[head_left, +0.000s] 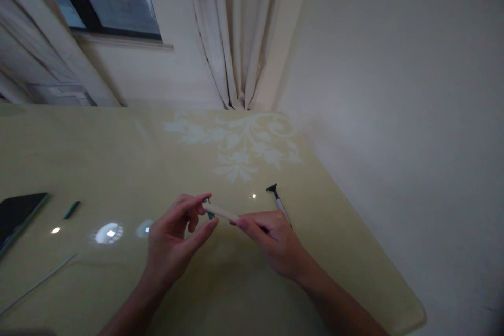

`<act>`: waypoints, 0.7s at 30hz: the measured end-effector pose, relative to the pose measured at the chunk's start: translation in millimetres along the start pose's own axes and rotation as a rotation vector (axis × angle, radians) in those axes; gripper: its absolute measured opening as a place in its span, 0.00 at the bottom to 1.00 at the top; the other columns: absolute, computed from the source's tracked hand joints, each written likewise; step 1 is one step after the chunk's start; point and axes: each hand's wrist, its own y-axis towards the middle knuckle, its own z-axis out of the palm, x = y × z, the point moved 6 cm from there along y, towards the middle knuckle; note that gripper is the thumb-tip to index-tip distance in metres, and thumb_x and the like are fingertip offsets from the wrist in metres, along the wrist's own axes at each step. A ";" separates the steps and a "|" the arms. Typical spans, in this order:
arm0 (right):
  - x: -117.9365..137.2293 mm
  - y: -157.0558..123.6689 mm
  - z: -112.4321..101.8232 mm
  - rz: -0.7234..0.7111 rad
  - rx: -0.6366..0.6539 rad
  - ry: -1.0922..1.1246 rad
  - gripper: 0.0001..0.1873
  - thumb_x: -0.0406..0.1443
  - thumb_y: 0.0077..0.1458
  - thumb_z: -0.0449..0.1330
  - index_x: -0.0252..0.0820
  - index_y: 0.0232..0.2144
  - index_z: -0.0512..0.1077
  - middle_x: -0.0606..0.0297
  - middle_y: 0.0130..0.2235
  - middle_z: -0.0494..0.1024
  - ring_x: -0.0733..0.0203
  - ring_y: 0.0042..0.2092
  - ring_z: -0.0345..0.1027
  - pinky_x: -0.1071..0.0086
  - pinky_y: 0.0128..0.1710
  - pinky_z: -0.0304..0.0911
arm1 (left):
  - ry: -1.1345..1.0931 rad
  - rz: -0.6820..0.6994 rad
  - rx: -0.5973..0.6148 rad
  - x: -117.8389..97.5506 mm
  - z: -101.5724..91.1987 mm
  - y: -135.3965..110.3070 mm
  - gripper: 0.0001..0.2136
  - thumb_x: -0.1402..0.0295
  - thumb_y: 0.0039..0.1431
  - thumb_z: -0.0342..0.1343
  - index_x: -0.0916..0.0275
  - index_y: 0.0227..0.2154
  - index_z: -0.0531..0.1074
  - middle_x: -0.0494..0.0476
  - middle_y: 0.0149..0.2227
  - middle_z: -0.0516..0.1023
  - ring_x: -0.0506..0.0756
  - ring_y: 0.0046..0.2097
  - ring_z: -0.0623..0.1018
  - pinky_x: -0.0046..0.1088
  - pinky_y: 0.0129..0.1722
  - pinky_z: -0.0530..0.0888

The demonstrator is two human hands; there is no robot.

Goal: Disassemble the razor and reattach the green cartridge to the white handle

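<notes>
Between the index finger and thumb of my left hand (177,236) is a small dark green piece (210,215), which looks like a razor head; my fingers cover part of it. My right hand (271,239) pinches a flat, pale stick (222,212), wooden-looking, by its near end. The stick's far end lies across the green piece and appears to touch it. Just beyond my right hand a razor (278,200) with a dark head and a light handle rests on the table, its lower end partly hidden by that hand.
The glossy yellowish table (338,241) carries a white floral pattern near its far edge. On the left are a small dark green bar (71,210), a dark flat device (19,215) and a thin white cable (39,286). A wall (413,142) borders the right side.
</notes>
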 end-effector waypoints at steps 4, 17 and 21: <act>-1.0 0.1 -2.0 0.027 -0.022 -0.007 0.33 0.54 0.73 0.55 0.38 0.24 0.76 0.72 0.24 0.54 0.66 0.26 0.48 0.68 0.27 0.43 | 0.013 -0.002 0.008 1.1 1.4 0.1 0.20 0.70 0.59 0.72 0.50 0.55 0.83 0.49 0.35 0.73 0.49 0.31 0.71 0.26 0.31 0.70; -5.9 2.2 -2.6 0.016 -0.054 -0.019 0.35 0.57 0.72 0.55 0.36 0.30 0.84 0.72 0.24 0.56 0.66 0.26 0.50 0.68 0.27 0.44 | -0.053 -0.025 -0.047 1.1 -1.7 3.8 0.19 0.69 0.57 0.73 0.50 0.51 0.85 0.49 0.33 0.72 0.48 0.30 0.71 0.23 0.29 0.70; -6.5 3.1 -3.3 0.022 -0.052 -0.033 0.35 0.58 0.71 0.56 0.36 0.30 0.85 0.72 0.23 0.56 0.66 0.26 0.49 0.68 0.27 0.44 | -0.056 -0.039 -0.053 2.9 -1.2 3.9 0.18 0.69 0.57 0.73 0.52 0.51 0.86 0.50 0.34 0.72 0.49 0.30 0.71 0.24 0.29 0.70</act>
